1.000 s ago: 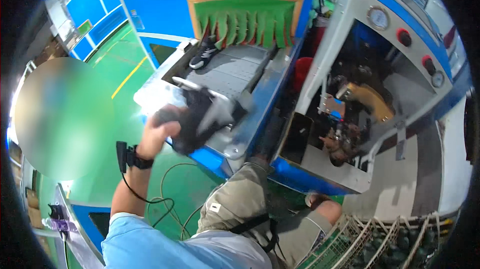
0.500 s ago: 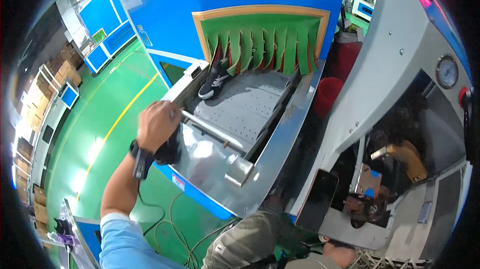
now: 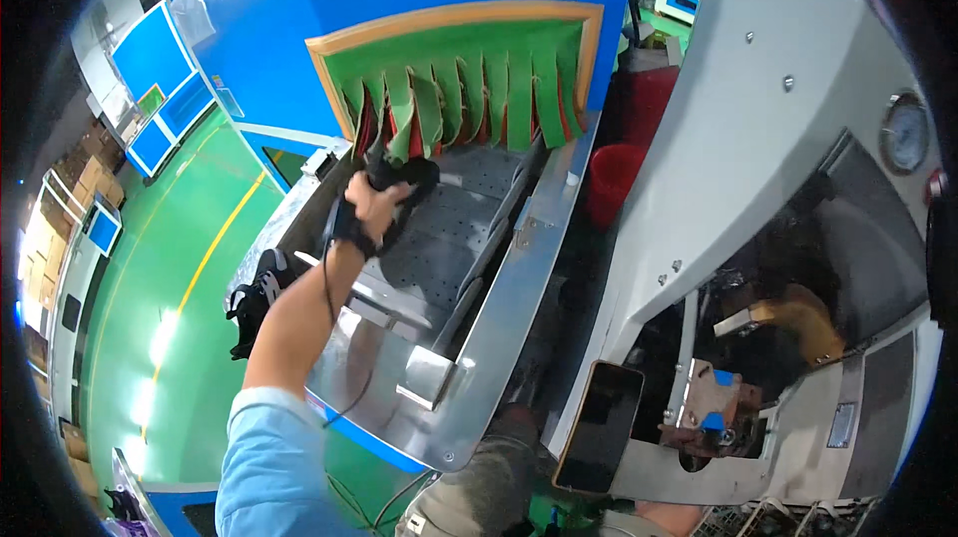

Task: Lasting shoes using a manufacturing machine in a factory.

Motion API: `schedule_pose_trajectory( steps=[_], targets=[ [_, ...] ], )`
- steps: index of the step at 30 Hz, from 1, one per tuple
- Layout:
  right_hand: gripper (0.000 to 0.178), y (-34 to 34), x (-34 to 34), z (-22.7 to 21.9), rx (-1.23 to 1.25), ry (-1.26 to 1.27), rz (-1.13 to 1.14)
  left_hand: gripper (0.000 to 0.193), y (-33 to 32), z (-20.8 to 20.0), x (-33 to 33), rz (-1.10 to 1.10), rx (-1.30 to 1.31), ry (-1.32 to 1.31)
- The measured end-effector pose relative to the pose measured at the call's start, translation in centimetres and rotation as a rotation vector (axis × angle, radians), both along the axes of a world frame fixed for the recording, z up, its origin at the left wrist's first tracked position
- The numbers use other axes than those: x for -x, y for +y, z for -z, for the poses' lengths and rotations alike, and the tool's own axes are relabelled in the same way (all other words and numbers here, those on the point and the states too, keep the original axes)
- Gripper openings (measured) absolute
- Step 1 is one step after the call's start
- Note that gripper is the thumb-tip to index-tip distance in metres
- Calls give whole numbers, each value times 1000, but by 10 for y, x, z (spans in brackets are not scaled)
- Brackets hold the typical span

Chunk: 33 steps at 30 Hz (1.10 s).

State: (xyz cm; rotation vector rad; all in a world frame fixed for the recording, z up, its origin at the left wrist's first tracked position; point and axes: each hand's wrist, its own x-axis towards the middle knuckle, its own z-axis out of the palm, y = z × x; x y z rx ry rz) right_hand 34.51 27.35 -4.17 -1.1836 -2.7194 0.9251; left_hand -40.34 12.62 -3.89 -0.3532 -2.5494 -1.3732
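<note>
**Gripping the far shoe [image 3: 421, 178] by the curtain**

My left hand [image 3: 371, 206] is out over the grey belt [image 3: 474, 178], its fingers bent and clamped, as far as I can see, on the dark far shoe, right by the hanging ends of the green curtain [image 3: 459, 68]. My right hand is out of view, so I cannot tell how its fingers stand. The near shoe [image 3: 261, 287], black with pale patches, sits at the left edge of the metal bench [image 3: 409, 427], beside my forearm and partly hidden by it; what bears its weight I cannot tell.

My worry is that near shoe: it juts out over the floor [image 3: 190, 277], so a bump from my elbow could tip it off. The cord [image 3: 328, 277] from my wrist strap hangs along my arm and could snag on the bench edge if I pull back sharply. A loose curtain strip could also catch the far shoe, as the two are so close.

Counting up: two shoes, one belt, one curtain of roughly nine strips, though they overlap, one metal block [image 3: 427, 377] on the bench, one phone [image 3: 601, 427] propped to my right, one red bucket [image 3: 614, 183] beyond the bench and one round gauge [image 3: 905, 133].
</note>
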Motion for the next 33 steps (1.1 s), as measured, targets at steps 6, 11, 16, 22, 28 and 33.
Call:
schedule_pose_trajectory(
  steps=[6,11,16,22,28,33],
  targets=[
    [58,-40,81,-30,558,299,-28,58,-62,-62,-221,343,-671,-319],
    [101,-80,143,-55,260,1037,-421,100,-58,-81,-417,776,-820,-744],
    [75,-58,84,-90,635,827,-210,97,-44,-87,-472,1215,-406,-711],
    [64,-60,26,-85,1835,892,321,38,-26,-69,-488,1547,85,-428],
    [70,-9,41,-120,695,1236,376,31,-4,-85,-557,1679,-369,-258],
    [79,46,69,-199,156,889,115,30,19,-101,-517,1197,-309,-818]
  ],
)
